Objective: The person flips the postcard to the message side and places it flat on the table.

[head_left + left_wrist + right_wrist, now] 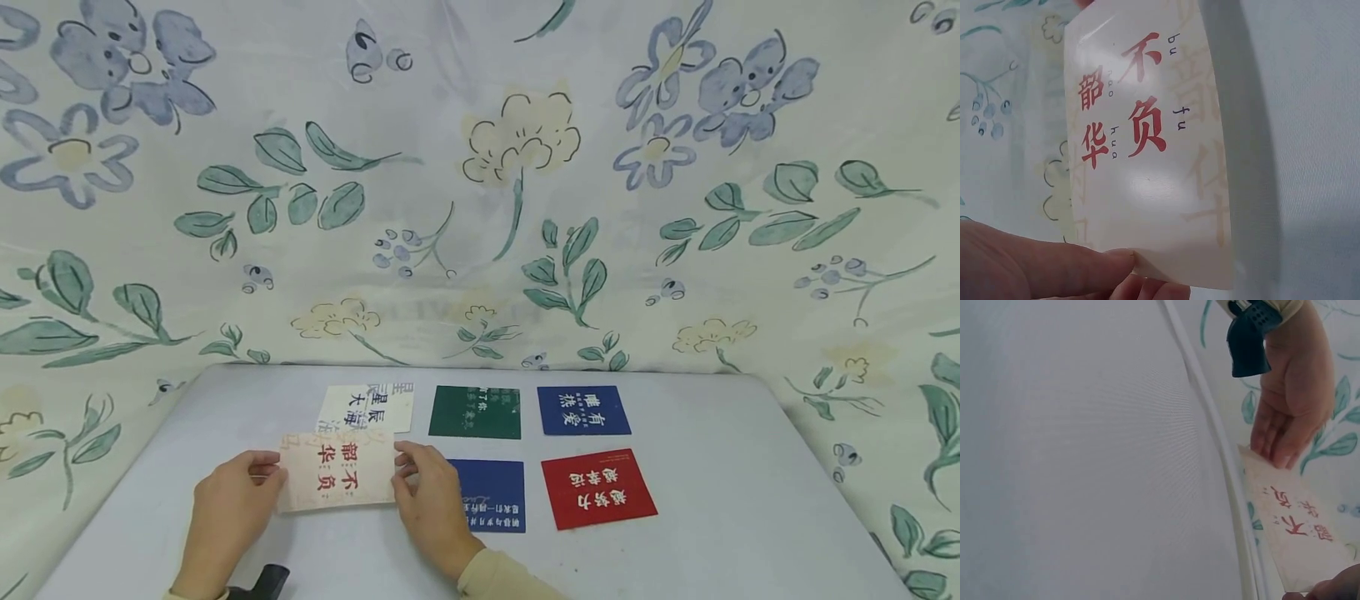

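Note:
A cream card (337, 472) with red characters is held up between both hands over the left part of the table. My left hand (235, 506) pinches its left edge with thumb and fingers. At the opposite edge, my right hand (431, 506) pinches it the same way. Close up in the left wrist view, the card (1147, 181) shows its printed face, and the left thumb (1072, 265) presses near one corner. In the right wrist view the left hand (1297, 387) is at the far end of the card (1294, 540), the right fingers (1338, 587) at the near end.
Behind the held card lies a white card (390, 408). Right of it are a green card (475, 412) and a blue card (584, 411). In front lie another blue card (498, 492), partly behind the right hand, and a red card (599, 489). Floral cloth (450, 250) hangs behind the white table (750, 500).

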{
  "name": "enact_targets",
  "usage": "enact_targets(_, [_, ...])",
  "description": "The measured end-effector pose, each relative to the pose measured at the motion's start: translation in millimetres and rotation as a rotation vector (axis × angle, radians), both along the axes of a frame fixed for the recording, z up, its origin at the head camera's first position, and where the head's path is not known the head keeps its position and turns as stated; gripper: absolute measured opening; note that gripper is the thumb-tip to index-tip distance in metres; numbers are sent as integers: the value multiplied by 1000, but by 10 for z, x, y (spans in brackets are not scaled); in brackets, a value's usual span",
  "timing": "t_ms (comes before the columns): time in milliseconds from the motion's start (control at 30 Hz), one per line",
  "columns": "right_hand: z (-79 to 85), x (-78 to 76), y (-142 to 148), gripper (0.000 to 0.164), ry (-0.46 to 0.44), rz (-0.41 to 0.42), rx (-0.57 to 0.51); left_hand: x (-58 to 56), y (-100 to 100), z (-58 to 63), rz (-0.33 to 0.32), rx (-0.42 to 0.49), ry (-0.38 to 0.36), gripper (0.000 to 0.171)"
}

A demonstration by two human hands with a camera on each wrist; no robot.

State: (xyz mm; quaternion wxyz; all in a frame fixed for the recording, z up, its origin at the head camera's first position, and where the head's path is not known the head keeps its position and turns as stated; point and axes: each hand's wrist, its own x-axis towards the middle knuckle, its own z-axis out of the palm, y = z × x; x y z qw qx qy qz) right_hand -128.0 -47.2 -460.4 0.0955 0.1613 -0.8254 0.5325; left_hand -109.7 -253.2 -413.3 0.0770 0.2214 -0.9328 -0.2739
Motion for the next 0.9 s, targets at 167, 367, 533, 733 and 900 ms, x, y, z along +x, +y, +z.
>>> enact_targets(167, [-4,-3,1,32,-2,-5,-24,-1,-26,-8,-3,8,14,25])
enact_targets(367, [5,-10,1,23,-31,-15,-24,-6,-43,11,-7,23,7,25])
enact_targets(533, [11,-2,9,20,-41,-8,-44,3,-42,27,-7,17,9,25])
enact_targets(733, [8,-4,20,13,-28,3,-57,16,-39,46,-15,9,18,25])
enact_targets(900, [10,-7,25,10,-13,0,-58,26,-48,55,-21,15,12,25])
